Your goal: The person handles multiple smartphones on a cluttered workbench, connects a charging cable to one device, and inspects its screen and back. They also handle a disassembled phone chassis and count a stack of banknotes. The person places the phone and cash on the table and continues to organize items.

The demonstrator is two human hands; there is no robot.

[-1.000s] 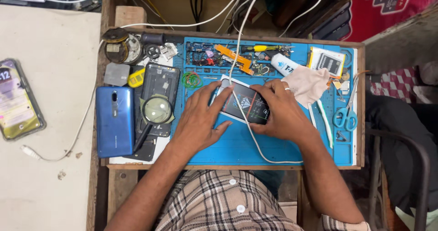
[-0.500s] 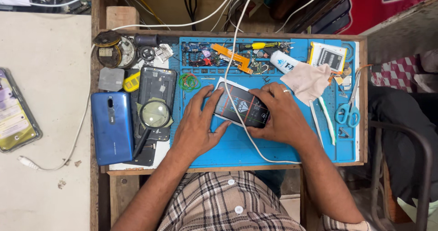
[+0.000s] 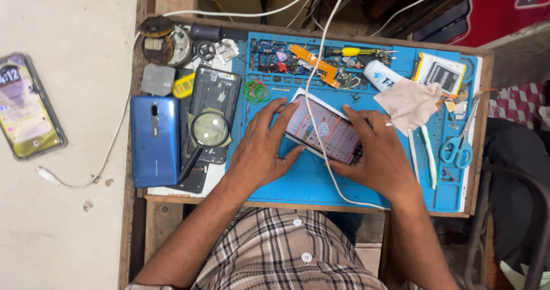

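A smartphone (image 3: 323, 130) with a lit screen lies tilted on the blue work mat (image 3: 309, 181). My left hand (image 3: 260, 149) grips its left end, fingers along the top edge and thumb at the lower edge. My right hand (image 3: 378, 155) holds the phone's right end, fingers spread over the screen's corner. A white cable (image 3: 312, 95) runs across the screen and loops down past the mat's front edge.
Left of the mat lie a blue phone back (image 3: 154, 140), a magnifying glass (image 3: 209, 129) on a dark phone frame and green rubber bands (image 3: 255, 90). A cloth (image 3: 408, 104), glue tube, battery (image 3: 442, 72), scissors (image 3: 457, 147) and screwdriver (image 3: 355, 51) lie on the right. Another phone (image 3: 26, 109) rests far left.
The phone's screen has gone from dark to lit. Both hands stay on its ends, with the fingers shifted slightly along the edges.
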